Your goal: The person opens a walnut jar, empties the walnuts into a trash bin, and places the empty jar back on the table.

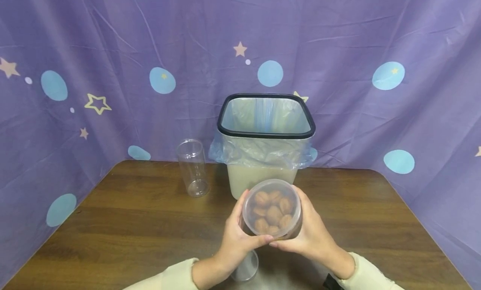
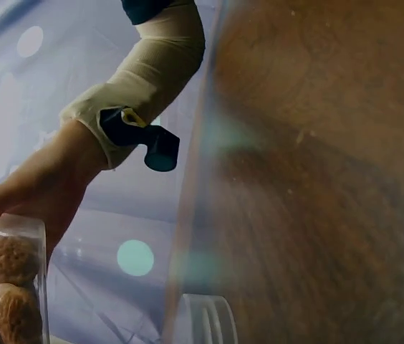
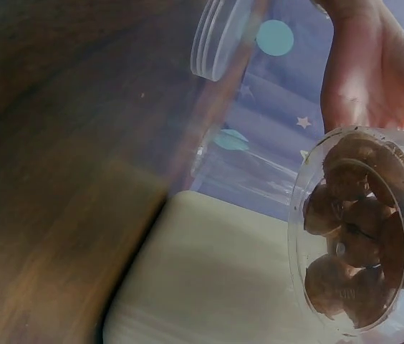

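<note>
Both hands grip a clear round jar (image 1: 272,208) full of walnuts, one hand on each side, its frosted lid facing up toward the head camera. My left hand (image 1: 237,239) wraps the left side and my right hand (image 1: 315,235) the right, with the thumbs nearly meeting at the near edge. The right wrist view shows the jar's clear base with walnuts (image 3: 359,229) behind it. Below the left forearm, a loose clear lid (image 1: 246,268) lies on the table, partly covered by the hand.
A cream bin (image 1: 263,177) with a black rim and a bluish bag liner (image 1: 263,152) stands behind the jar. To its left stands an uncapped clear jar (image 1: 191,167). A purple patterned curtain (image 1: 195,44) surrounds the wooden table (image 1: 143,240).
</note>
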A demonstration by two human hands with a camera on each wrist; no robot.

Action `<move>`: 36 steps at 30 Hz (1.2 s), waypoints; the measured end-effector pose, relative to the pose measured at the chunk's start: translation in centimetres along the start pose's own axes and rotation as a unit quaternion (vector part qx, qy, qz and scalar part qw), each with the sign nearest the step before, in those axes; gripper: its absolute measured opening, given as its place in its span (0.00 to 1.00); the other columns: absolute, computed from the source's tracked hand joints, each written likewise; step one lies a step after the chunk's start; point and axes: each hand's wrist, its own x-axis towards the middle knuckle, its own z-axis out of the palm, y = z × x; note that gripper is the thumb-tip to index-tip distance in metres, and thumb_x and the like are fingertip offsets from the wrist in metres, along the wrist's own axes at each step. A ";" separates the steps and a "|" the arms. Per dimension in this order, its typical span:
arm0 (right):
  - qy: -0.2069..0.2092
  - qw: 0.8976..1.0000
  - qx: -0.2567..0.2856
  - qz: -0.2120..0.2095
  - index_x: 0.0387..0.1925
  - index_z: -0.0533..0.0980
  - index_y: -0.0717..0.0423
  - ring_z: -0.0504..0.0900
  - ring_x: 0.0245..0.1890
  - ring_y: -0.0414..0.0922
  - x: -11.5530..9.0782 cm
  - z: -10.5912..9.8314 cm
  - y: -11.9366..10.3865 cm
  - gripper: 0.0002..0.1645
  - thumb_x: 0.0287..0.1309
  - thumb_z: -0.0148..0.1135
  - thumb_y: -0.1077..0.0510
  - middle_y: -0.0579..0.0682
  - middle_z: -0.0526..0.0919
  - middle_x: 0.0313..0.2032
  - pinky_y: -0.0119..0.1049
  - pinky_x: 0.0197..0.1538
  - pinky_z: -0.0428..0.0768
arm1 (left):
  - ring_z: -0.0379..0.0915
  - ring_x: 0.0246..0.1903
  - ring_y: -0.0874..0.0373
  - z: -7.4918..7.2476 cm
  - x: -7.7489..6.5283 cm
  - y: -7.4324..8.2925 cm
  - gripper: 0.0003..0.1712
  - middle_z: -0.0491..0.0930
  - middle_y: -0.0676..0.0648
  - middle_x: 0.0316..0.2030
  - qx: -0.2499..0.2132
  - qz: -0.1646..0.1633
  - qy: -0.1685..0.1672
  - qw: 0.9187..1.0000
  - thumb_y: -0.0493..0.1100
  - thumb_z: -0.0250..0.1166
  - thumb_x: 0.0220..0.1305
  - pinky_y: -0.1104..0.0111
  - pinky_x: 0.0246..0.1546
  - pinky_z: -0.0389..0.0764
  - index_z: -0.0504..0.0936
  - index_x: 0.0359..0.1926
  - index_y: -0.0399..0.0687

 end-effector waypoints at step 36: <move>0.020 0.999 -0.044 0.013 0.71 0.50 0.56 0.69 0.58 0.50 -1.1 -1.0 0.7 0.77 0.18 0.85 0.45 0.55 0.65 0.64 0.22 0.61 0.60 | 0.49 0.69 0.47 -3.3 -0.4 1.1 0.67 0.53 0.39 0.70 0.037 0.002 0.029 0.999 0.39 0.80 0.35 0.78 0.64 0.55 0.46 0.72 0.39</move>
